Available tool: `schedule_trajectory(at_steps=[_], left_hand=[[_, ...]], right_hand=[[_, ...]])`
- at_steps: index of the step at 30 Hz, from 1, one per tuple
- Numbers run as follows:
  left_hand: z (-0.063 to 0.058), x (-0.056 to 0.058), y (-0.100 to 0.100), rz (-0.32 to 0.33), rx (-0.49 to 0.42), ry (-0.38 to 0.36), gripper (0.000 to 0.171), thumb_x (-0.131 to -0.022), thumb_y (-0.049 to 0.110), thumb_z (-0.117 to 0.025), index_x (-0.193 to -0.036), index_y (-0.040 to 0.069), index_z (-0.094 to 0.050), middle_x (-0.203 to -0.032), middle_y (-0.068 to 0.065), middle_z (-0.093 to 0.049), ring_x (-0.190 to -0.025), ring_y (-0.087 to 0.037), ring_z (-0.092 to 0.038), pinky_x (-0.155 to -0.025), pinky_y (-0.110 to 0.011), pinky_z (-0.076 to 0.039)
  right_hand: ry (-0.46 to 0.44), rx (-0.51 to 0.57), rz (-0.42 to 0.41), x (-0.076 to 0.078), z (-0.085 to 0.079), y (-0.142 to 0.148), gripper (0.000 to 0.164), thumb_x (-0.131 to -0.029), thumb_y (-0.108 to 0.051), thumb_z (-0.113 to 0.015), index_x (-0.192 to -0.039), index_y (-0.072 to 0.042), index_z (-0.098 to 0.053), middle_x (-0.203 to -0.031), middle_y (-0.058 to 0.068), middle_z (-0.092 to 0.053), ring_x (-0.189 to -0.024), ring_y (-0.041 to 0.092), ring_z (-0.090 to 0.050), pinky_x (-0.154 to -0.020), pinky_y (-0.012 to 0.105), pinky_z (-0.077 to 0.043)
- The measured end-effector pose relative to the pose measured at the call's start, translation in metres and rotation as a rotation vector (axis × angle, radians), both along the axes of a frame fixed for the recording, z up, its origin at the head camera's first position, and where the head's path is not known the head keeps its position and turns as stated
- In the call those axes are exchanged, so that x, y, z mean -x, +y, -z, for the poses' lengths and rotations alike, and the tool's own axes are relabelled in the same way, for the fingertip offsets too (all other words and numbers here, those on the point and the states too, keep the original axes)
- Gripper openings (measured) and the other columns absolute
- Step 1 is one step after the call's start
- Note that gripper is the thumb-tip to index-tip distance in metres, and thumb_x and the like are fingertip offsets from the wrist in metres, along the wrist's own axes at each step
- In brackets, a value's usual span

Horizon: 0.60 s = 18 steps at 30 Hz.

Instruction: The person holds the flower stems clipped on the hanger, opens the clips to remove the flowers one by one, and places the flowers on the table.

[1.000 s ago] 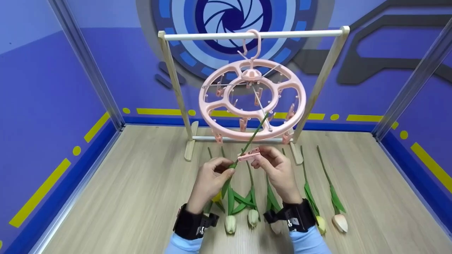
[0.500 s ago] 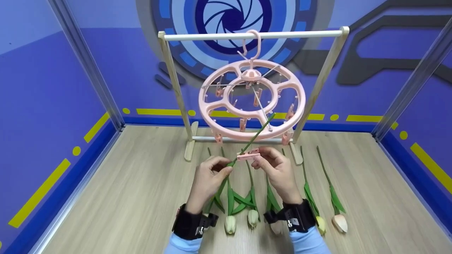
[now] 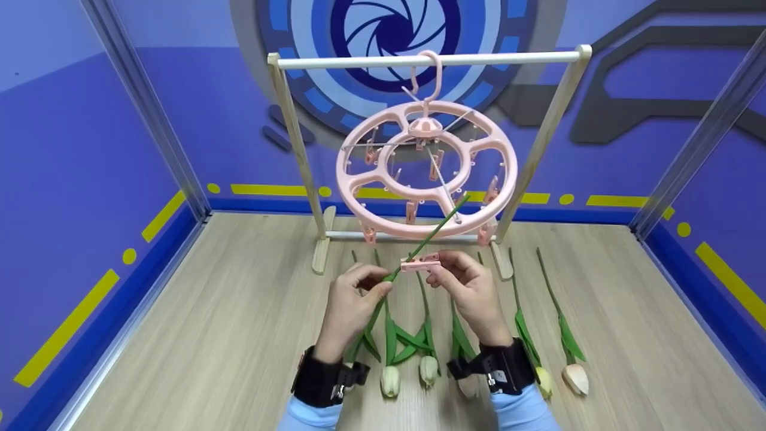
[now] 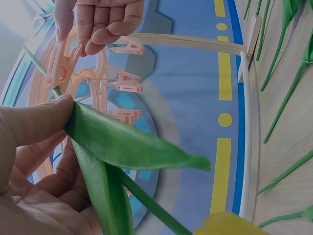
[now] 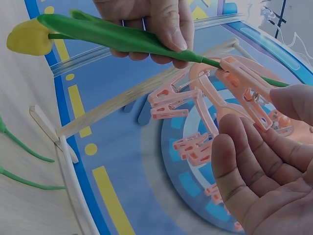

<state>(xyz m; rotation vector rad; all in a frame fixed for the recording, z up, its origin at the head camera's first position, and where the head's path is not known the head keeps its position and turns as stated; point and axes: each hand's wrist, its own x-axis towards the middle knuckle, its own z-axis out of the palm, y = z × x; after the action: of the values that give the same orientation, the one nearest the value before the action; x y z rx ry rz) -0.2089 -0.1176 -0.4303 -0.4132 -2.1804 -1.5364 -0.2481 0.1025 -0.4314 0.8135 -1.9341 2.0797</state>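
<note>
My left hand pinches an artificial tulip by its green stem, where the leaves begin. The yellow bloom of this tulip points back toward the person, and the free stem end slants up to the right, overlapping the hanger's ring in the head view. Between thumb and fingers, my right hand holds a pink clothespin by its handle end. The clothespin's nose lies across the stem just beyond the left fingertips, as the right wrist view also shows.
A round pink clip hanger hangs by its hook from a wooden rack, with several clothespins dangling. Several tulips lie on the table, including a pale one and a peach one. Blue walls enclose the sides.
The stem's free end has swung to the right and the left hand has shifted slightly left. The clothespin's nose has moved slightly left across the stem. The yellow bloom is now hidden in the head view.
</note>
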Motion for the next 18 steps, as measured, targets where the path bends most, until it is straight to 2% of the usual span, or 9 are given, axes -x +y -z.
schedule_trajectory(at_steps=[3,9,18], left_hand=[[-0.0002,-0.0002,0.0002,-0.003,0.0,0.001,0.016,-0.09,0.014,-0.08,-0.102,0.002,-0.078,-0.093,-0.008,-0.073,-0.082,-0.02,-0.067,-0.076,-0.029,-0.054],[-0.0004,0.0,0.0003,-0.005,-0.006,-0.02,0.016,-0.09,0.015,-0.08,-0.101,0.003,-0.078,-0.093,-0.007,-0.072,-0.083,-0.019,-0.066,-0.077,-0.029,-0.054],[-0.0006,0.0002,0.0004,-0.001,-0.008,-0.031,0.015,-0.09,0.012,-0.08,-0.101,0.003,-0.078,-0.093,-0.008,-0.072,-0.083,-0.02,-0.066,-0.077,-0.032,-0.055]], right_hand=[[-0.003,-0.002,0.005,0.0004,0.0001,0.0,0.022,-0.099,0.004,-0.064,-0.119,0.013,-0.064,-0.105,0.015,-0.074,-0.084,0.015,-0.07,-0.076,0.026,-0.058],[-0.007,0.001,0.001,0.0,-0.0011,0.0001,0.022,-0.099,0.003,-0.064,-0.119,0.012,-0.065,-0.107,0.01,-0.075,-0.086,0.015,-0.07,-0.076,0.027,-0.059],[0.008,0.008,-0.017,0.0017,-0.0009,0.0004,0.019,-0.099,0.005,-0.063,-0.116,0.012,-0.066,-0.108,0.01,-0.076,-0.081,0.016,-0.069,-0.073,0.027,-0.059]])
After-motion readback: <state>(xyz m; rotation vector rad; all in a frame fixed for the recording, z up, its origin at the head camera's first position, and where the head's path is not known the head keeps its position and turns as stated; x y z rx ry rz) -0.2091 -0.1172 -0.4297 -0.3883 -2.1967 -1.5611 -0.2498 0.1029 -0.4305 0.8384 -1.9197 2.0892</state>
